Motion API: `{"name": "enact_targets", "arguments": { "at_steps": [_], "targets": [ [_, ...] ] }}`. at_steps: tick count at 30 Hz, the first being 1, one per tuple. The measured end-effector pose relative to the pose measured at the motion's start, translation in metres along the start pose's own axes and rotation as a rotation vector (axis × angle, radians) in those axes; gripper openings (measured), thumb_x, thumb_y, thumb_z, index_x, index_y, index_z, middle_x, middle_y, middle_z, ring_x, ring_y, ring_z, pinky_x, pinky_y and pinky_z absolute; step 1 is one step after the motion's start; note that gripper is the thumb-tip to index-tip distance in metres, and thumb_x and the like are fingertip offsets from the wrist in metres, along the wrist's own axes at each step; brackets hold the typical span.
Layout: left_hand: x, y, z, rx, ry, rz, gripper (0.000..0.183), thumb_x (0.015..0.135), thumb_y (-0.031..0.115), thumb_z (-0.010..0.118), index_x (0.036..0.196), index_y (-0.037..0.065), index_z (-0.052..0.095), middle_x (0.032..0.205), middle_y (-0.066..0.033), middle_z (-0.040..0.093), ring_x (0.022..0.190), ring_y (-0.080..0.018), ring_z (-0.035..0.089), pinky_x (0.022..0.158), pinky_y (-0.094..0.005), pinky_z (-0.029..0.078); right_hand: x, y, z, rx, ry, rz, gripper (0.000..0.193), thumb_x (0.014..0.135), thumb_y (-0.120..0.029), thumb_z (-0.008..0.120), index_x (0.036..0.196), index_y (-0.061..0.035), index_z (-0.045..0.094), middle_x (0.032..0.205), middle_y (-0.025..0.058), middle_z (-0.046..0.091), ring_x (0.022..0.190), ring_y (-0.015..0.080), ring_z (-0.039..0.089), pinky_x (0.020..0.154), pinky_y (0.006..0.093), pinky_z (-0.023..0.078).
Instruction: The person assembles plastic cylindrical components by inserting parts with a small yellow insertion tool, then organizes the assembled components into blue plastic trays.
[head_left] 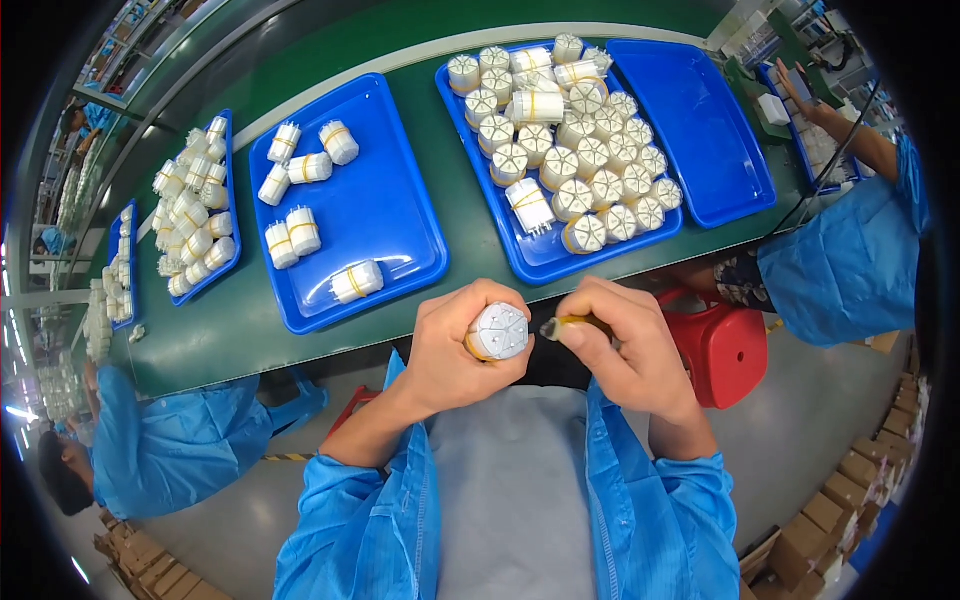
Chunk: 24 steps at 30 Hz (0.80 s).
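My left hand [462,345] is closed round a bundle of white wedge-shaped plastic pieces [499,331]. Its round end faces up, showing wedge segments with small pins, and a yellow band runs round its side. Just to the right, my right hand [630,345] pinches a small yellowish object with a dark tip [572,325]. The tip points at the bundle and is slightly apart from it; the fingers hide much of this object, so its kind is unclear. Beyond my hands, a blue tray [545,272] holds many similar banded bundles [574,200], mostly standing on end.
On the green table [262,352], another blue tray [425,235] carries several bundles lying down. A bare blue tray [700,150] overlaps the full one at the right. Farther left stands a tray of bundles [190,215]. A red stool [725,350] and co-workers in blue are at both sides.
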<state>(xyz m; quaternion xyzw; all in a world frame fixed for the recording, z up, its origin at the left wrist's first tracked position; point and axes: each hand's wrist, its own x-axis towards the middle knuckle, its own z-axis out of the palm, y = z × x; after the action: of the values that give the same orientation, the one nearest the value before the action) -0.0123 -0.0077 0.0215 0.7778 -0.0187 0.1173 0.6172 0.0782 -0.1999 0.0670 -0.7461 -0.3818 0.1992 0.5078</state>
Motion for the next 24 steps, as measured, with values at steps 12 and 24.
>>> {"name": "enact_targets", "arguments": {
  "at_steps": [12, 24],
  "targets": [
    [-0.001, 0.001, -0.008, 0.130, -0.069, 0.067, 0.033, 0.062, 0.000, 0.077, 0.092, 0.003, 0.062, 0.083, -0.0103, 0.066, 0.070, -0.0254, 0.066, 0.061, -0.0322, 0.051, 0.019, -0.004, 0.004, -0.211, -0.104, -0.076, 0.012, 0.085, -0.013, 0.070, 0.086, -0.0011, 0.067, 0.071, 0.0116, 0.062, 0.058, 0.0280, 0.059, 0.052, 0.0352, 0.043],
    [-0.001, -0.022, -0.004, 0.214, -0.044, 0.017, 0.031, 0.066, 0.003, 0.075, 0.094, 0.002, 0.062, 0.085, -0.0122, 0.067, 0.072, -0.0272, 0.067, 0.063, -0.0338, 0.052, 0.031, -0.004, 0.011, -0.566, -0.113, -0.118, 0.018, 0.089, -0.021, 0.066, 0.078, -0.0071, 0.064, 0.070, 0.0097, 0.062, 0.064, 0.0307, 0.063, 0.052, 0.0418, 0.045]
  ]
}}
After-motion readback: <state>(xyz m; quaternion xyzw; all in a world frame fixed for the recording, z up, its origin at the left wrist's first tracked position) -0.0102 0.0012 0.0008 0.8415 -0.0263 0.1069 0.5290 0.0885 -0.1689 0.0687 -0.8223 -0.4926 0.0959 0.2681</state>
